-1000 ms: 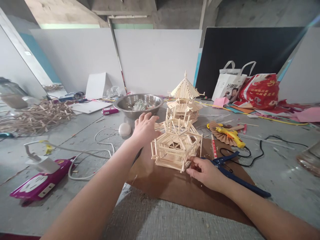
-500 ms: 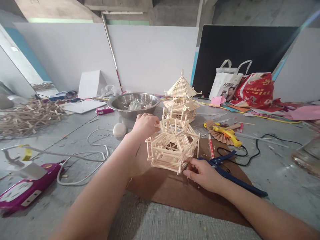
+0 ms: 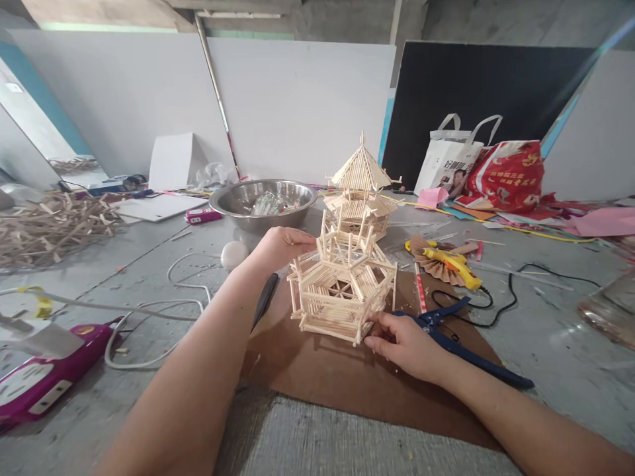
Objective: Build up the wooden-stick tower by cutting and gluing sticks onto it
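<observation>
A hexagonal wooden-stick pavilion model [image 3: 342,297] stands on a brown board [image 3: 317,377] in front of me. Its lower tier has railings, and short sticks rise from its top. My right hand [image 3: 404,340] pinches the model's lower right corner between thumb and fingers. At the upper left side, my left hand [image 3: 288,244] reaches with its fingers stretched out, the tips at the uprights; part of the contact is hidden. Behind stands a second stick piece with a pointed roof [image 3: 361,172]. Blue-handled cutters [image 3: 461,350] lie beside my right hand.
A yellow glue gun [image 3: 454,264] with a black cord lies right. A steel bowl [image 3: 262,221] sits behind my left hand. Left are a purple power strip [image 3: 54,383], white cable and a stick pile [image 3: 54,228]. A dark slim object [image 3: 266,301] lies by my left forearm.
My left hand's fingers have straightened from a curled shape, and the hand has shifted slightly left. The dark slim object by the forearm shows more. My right hand keeps its hold.
</observation>
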### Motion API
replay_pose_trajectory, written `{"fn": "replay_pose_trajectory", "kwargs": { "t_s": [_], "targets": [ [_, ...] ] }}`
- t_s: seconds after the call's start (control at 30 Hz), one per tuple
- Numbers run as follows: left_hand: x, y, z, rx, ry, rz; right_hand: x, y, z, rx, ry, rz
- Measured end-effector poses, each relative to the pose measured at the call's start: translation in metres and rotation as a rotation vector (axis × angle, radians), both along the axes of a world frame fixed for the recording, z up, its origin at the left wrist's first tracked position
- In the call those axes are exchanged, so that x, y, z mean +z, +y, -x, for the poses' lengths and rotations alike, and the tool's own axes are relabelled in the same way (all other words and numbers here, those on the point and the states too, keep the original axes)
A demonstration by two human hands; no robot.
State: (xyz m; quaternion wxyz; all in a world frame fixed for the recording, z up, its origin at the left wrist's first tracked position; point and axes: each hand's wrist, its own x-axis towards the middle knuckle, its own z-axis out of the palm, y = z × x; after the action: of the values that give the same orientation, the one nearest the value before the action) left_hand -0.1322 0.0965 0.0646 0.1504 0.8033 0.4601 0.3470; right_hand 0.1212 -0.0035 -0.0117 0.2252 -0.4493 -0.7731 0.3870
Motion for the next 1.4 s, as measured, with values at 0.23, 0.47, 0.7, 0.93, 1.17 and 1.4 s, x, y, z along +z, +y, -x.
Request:
{"fn": "replay_pose_trajectory", "kwargs": {
  "t_s": [0.23,0.47,0.7,0.93,1.17,1.4],
  "targets": [
    [-0.009,0.0,0.0,0.098,-0.205,0.125,0.001,0.0,-0.001,0.012,0.03,0.011],
    [-0.01,-0.001,-0.001,0.085,-0.262,0.156,0.0,-0.001,-0.001,0.021,0.044,0.02],
    [-0.01,-0.001,0.002,0.014,-0.35,0.205,-0.002,0.0,-0.001,0.015,0.039,0.022],
    [-0.012,-0.002,0.003,-0.049,-0.491,0.323,-0.002,0.0,-0.001,0.013,0.044,0.007],
    [-0.012,-0.003,0.0,-0.037,-0.547,0.347,0.0,-0.002,0.0,0.018,0.051,-0.009],
    [-0.013,-0.002,-0.004,0.014,-0.542,0.307,0.0,-0.001,0.001,0.014,0.04,-0.015]
  ]
}}
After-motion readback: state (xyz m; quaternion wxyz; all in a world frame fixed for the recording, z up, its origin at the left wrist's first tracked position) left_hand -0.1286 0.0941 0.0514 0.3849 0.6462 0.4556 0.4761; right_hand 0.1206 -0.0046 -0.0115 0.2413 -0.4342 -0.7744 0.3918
